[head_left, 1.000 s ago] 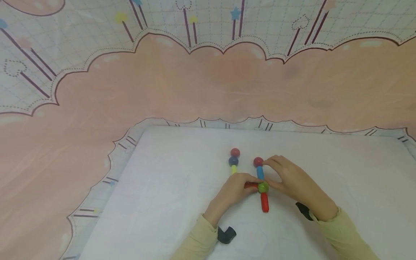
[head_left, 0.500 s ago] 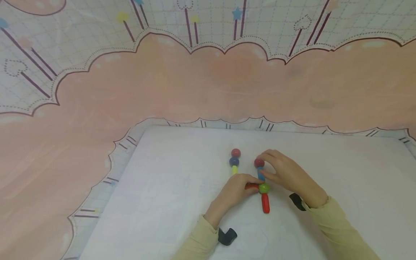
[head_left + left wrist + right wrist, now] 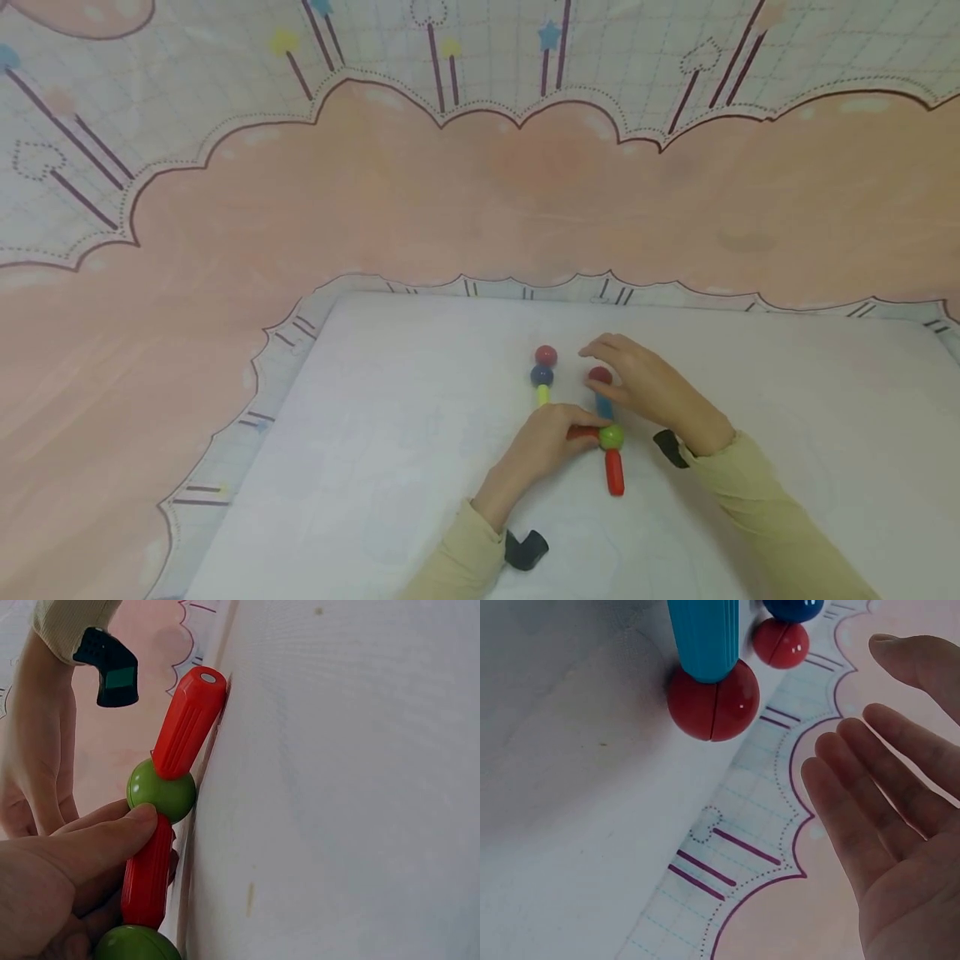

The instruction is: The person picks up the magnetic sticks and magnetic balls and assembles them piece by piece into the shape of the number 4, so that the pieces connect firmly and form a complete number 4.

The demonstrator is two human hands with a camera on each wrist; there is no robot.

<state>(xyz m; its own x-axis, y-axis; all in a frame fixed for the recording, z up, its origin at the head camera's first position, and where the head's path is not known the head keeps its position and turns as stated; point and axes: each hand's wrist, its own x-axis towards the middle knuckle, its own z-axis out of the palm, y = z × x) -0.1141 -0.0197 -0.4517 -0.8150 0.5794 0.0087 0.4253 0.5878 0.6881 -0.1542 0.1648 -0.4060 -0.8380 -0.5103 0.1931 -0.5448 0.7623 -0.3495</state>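
My left hand (image 3: 538,442) pinches a red ribbed stick (image 3: 146,874) between thumb and fingers. The stick joins a green ball (image 3: 161,791) at one end and meets another green ball (image 3: 137,945) at the other. A second red stick (image 3: 615,473) extends from the first green ball toward me, and a blue stick (image 3: 604,407) runs away from it to a red ball (image 3: 601,374). My right hand (image 3: 648,385) hovers around that red ball with fingers spread; in the right wrist view the palm (image 3: 907,847) holds nothing and is apart from the ball.
Left of the blue stick stand another red ball (image 3: 546,356), a dark blue ball (image 3: 542,376) and a yellow stick (image 3: 543,394), partly behind my left hand. All lie on a white table (image 3: 375,417) beside a patterned pink cloth (image 3: 420,200). Black wrist pieces (image 3: 527,550) hang from the sleeves.
My right hand has shifted left and away from me, off the blue stick's side and past the red ball. The left hand keeps its pinch in nearly the same place.
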